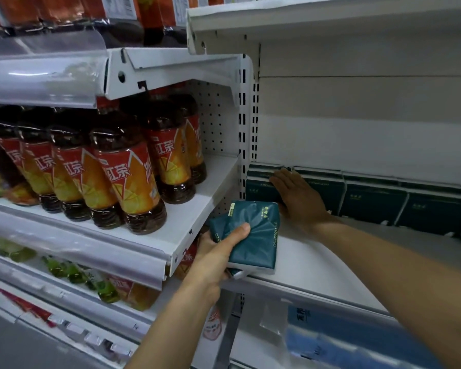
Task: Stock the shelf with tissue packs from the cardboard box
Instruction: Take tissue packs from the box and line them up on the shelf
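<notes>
At shelf [317, 265] | left hand [213, 259] grip: tissue pack [253, 235] | right hand [298, 198] flat: stocked packs [373, 198]

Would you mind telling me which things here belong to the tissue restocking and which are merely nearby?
Belongs to the job:
- tissue pack gripped by left hand
- shelved tissue packs, right hand flat against them
- white shelf

Merely nearby:
- iced tea bottles
- green bottles

We see two bare forearms, each ending in a bare left hand [218, 249] and right hand [298, 198]. No sleeve, glove or watch covers what shows. The nails look short, though the blur makes us unsure.
</notes>
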### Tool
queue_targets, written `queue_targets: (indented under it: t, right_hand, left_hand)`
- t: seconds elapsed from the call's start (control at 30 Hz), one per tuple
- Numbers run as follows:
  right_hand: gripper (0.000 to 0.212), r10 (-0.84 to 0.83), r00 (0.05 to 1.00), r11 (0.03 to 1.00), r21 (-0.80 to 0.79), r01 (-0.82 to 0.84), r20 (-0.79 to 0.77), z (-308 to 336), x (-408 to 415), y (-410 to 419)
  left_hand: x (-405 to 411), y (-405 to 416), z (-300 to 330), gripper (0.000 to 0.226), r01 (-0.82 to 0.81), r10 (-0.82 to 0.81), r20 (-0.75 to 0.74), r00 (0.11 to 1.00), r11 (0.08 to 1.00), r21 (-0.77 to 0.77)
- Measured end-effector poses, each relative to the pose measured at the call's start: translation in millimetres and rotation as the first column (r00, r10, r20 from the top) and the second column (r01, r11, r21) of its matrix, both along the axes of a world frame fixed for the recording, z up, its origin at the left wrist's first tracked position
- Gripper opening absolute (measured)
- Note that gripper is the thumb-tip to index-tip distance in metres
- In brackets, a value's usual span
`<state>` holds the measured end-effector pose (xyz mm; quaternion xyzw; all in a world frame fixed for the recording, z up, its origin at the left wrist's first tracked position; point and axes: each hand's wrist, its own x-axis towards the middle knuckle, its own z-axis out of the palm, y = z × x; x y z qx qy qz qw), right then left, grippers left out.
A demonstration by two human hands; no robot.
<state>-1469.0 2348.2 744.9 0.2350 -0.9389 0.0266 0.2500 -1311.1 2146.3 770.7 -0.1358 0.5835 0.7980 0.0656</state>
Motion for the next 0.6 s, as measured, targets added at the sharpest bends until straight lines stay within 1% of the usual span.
queue_targets:
  t: [0.07, 0.13, 0.2, 0.23, 0.27, 0.3, 0.33, 0.37, 0.4, 0.43, 0.47, 0.5, 0.53, 0.6]
  right_hand:
    - [0.072, 0.028, 1.000, 0.999, -0.018, -0.028, 0.007, 6, 6, 1]
    - [0.073, 0.055, 0.997, 0.992, -0.115, -0.049, 0.050, 20, 21, 2]
    - [0.060, 0.074, 0.994, 0.968, -0.244, -0.054, 0.075, 40, 43, 6]
    - [0.049, 0.077, 0.994, 0.950, -0.307, -0.050, 0.077, 46, 50, 9]
    - [0.038, 0.071, 0.991, 0.925, -0.379, -0.023, 0.113, 52, 57, 11]
    - [0.039, 0.077, 0.980, 0.874, -0.486, 0.024, 0.186, 59, 64, 10]
    - [0.050, 0.117, 0.948, 0.783, -0.614, 0.095, 0.296, 65, 72, 9]
    - [0.060, 0.178, 0.889, 0.692, -0.696, 0.191, 0.422, 71, 78, 8]
    - [0.067, 0.228, 0.811, 0.649, -0.705, 0.286, 0.539, 75, 85, 5]
    - [0.072, 0.262, 0.733, 0.665, -0.667, 0.334, 0.628, 77, 93, 4]
    - [0.072, 0.276, 0.670, 0.706, -0.619, 0.345, 0.689, 77, 99, 4]
    - [0.069, 0.288, 0.633, 0.727, -0.594, 0.344, 0.719, 76, 104, 3]
    - [0.062, 0.301, 0.617, 0.728, -0.593, 0.344, 0.727, 74, 108, 3]
    - [0.046, 0.356, 0.600, 0.664, -0.646, 0.377, 0.716, 69, 112, 4]
  left_hand:
    - [0, 0, -2, 0.072, -0.016, 0.016, 0.010, 1.000, 1.000, -0.003]
    - [-2, 0, -4, 0.062, -0.031, 0.031, 0.018, 0.999, 1.000, -0.002]
    - [-6, 1, -6, 0.055, -0.042, 0.042, 0.018, 0.999, 0.999, 0.001]
    - [-8, 2, -6, 0.055, -0.047, 0.047, 0.014, 0.999, 0.999, 0.000]
    - [-10, 4, -6, 0.056, -0.054, 0.054, 0.006, 0.999, 0.999, -0.004]
    - [-11, 6, -5, 0.057, -0.062, 0.062, -0.002, 0.998, 0.998, -0.005]
    - [-13, 9, -5, 0.060, -0.073, 0.073, -0.010, 0.997, 0.997, -0.003]
    - [-14, 13, -5, 0.063, -0.082, 0.082, -0.019, 0.996, 0.997, 0.003]
    - [-16, 16, -5, 0.067, -0.092, 0.092, -0.030, 0.995, 0.996, 0.004]
    - [-17, 20, -5, 0.070, -0.099, 0.099, -0.039, 0.994, 0.995, 0.002]
    - [-18, 25, -4, 0.072, -0.103, 0.103, -0.048, 0.994, 0.995, 0.004]
    - [-19, 29, -4, 0.074, -0.106, 0.106, -0.051, 0.993, 0.994, 0.017]
    - [-19, 34, -3, 0.074, -0.103, 0.105, -0.045, 0.993, 0.994, 0.034]
    - [-20, 39, -2, 0.068, -0.100, 0.101, -0.005, 0.995, 0.992, 0.076]
